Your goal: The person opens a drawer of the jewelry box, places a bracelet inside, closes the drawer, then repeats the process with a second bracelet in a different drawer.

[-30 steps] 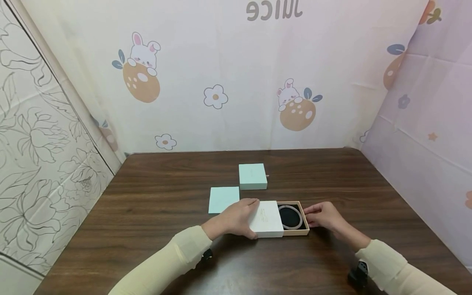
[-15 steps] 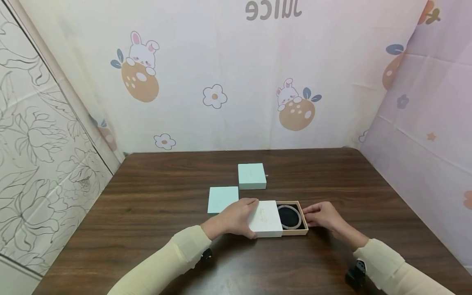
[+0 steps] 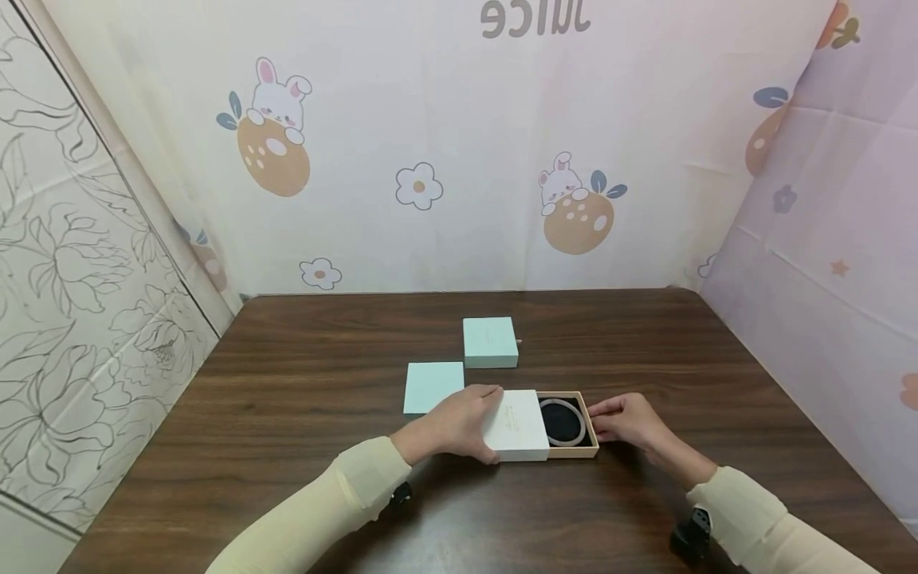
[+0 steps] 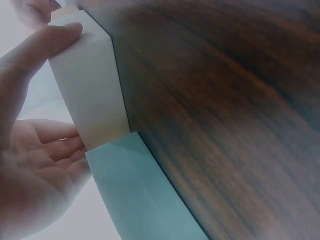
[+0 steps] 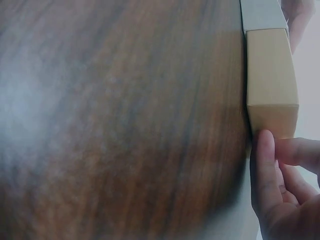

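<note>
A white bracelet box (image 3: pixel 515 426) lies on the brown table, its tan inner drawer (image 3: pixel 574 452) slid partly out to the right. Inside, a pale bangle (image 3: pixel 582 418) sits round a black pad; its left edge is under the white sleeve. My left hand (image 3: pixel 462 426) grips the sleeve's left part, thumb on the near side, as the left wrist view also shows. At the drawer's outer end, my right hand (image 3: pixel 631 421) has thumb and fingertips drawn together against the end face (image 5: pixel 272 120). Whether a pull tab is between them is hidden.
A flat mint-green box piece (image 3: pixel 433 387) lies just behind my left hand, beside the white sleeve. Farther back stands a mint-green box (image 3: pixel 491 344) with a small tab on its right side. A printed cloth (image 3: pixel 459 231) hangs behind the table (image 3: pixel 323 351).
Both hands hold nearly the same places. The drawer stays out by about the same amount, and the view shifts only slightly.
</note>
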Demonstrator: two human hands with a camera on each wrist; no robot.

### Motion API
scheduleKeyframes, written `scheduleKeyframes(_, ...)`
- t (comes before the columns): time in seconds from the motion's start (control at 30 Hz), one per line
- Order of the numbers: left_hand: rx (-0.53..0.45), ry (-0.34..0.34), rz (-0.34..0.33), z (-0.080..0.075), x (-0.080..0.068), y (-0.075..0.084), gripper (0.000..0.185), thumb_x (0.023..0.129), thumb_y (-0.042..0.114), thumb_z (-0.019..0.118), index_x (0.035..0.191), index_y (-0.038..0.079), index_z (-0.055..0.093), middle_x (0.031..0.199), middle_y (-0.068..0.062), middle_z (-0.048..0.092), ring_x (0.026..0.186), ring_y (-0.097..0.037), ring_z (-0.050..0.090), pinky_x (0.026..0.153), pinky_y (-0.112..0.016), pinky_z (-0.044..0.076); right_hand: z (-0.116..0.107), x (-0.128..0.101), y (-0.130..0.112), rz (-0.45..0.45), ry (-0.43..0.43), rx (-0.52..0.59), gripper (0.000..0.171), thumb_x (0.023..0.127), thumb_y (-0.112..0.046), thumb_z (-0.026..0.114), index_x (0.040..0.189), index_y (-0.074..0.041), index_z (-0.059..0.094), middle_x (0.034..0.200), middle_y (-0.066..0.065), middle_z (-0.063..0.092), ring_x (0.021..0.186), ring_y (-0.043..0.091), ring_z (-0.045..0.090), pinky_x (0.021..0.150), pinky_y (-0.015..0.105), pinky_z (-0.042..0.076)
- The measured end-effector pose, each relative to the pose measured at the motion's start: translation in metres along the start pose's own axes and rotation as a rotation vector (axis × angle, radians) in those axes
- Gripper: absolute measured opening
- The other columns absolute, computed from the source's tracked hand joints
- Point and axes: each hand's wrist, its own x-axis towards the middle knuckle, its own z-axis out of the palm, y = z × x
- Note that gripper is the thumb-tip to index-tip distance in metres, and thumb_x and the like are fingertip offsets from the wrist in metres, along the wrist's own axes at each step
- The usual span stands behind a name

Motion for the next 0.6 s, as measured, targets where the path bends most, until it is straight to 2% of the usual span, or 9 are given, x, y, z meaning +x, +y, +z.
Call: scheduleKeyframes(0.6, 0.013, 0.000, -0.005, 0.0000, 0.0013, 0.0005, 0.099, 0.078, 0.040, 0.089, 0.155, -0.003, 0.045, 0.159, -0.015, 0.050, 0.146, -0.025, 0.050, 0.118, -0.031, 0.043, 0.0020, -0.0011, -0.0028, -0.003, 0.005, -0.019, 0.025, 0.094, 0.009, 0.064, 0.111, 0.027, 0.065, 0.096, 0.023, 0.078, 0.072, 0.008, 0.072, 0.067, 0.026, 0.062)
